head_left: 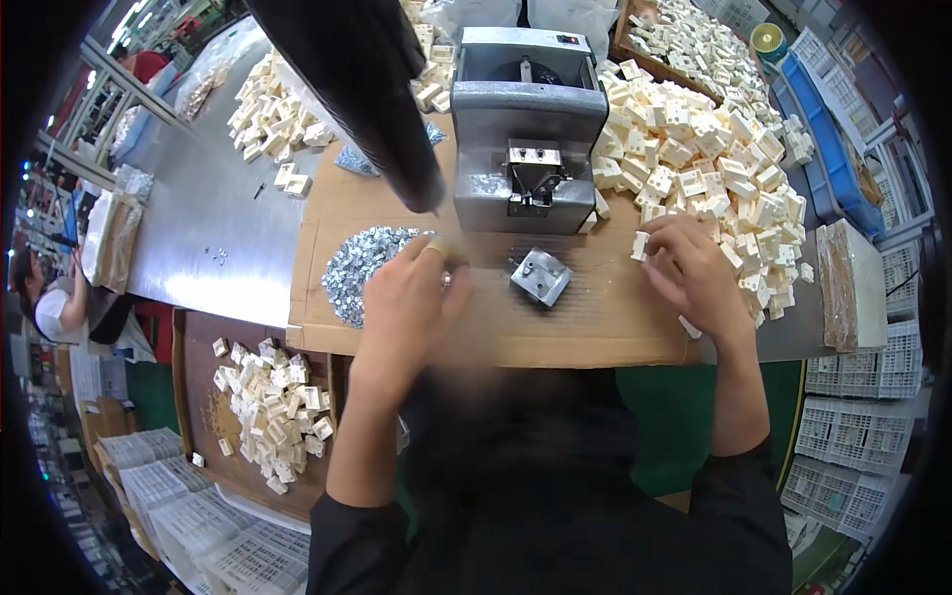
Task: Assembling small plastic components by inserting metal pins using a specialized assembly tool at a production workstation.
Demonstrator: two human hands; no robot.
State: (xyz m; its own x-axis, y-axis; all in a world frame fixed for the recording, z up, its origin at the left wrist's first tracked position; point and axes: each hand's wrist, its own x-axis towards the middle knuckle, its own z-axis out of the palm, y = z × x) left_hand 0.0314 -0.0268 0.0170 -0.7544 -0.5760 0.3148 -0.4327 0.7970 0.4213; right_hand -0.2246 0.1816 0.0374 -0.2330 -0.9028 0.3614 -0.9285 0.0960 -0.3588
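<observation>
In front of the grey machine, the left hand pinches fingers together beside the metal clips, handy for picking, while the right hand clamps a cream block at the block pile.

The left hand covers whatever its fingers pinch; the small part there is too blurred to tell. At three o'clock the right hand hides most of a cream plastic block, so its grip cannot be judged. A dark tube at twelve o'clock is cut off by the top edge and masks the counter behind it. The person's chest, at six o'clock, is blurred. At nine o'clock a co-worker is half lost in the dark rim.
</observation>
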